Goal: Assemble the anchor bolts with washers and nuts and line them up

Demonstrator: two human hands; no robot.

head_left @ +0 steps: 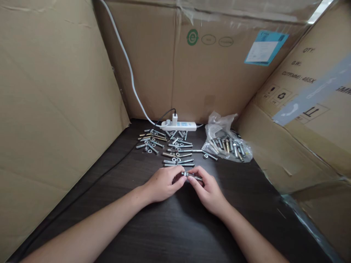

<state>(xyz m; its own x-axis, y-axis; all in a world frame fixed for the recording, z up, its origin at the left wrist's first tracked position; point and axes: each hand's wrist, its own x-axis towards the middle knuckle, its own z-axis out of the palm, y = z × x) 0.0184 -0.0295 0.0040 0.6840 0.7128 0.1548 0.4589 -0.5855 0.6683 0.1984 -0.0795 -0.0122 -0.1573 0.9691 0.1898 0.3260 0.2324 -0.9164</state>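
Note:
Between my fingertips is a metal expansion bolt (196, 178), lying roughly level just above the dark table. My left hand (163, 183) is closed, thumb and fingers pinching at the nut (185, 174) on the bolt's left end. My right hand (207, 187) grips the bolt's shank from the other side, thumb in front and fingers behind. Just beyond the hands lie loose bolts and sleeves (181, 155) in rough rows, with washers (178, 160) and nuts among them. Fingers partly cover the held bolt.
A clear plastic bag (219, 126) with more expansion bolts sits at the back right. Behind the loose parts is a white power strip (179, 126) with a plugged-in adapter. A black cable (109, 168) crosses the table's left side. Cardboard boxes (153, 65) wall in the back and both sides.

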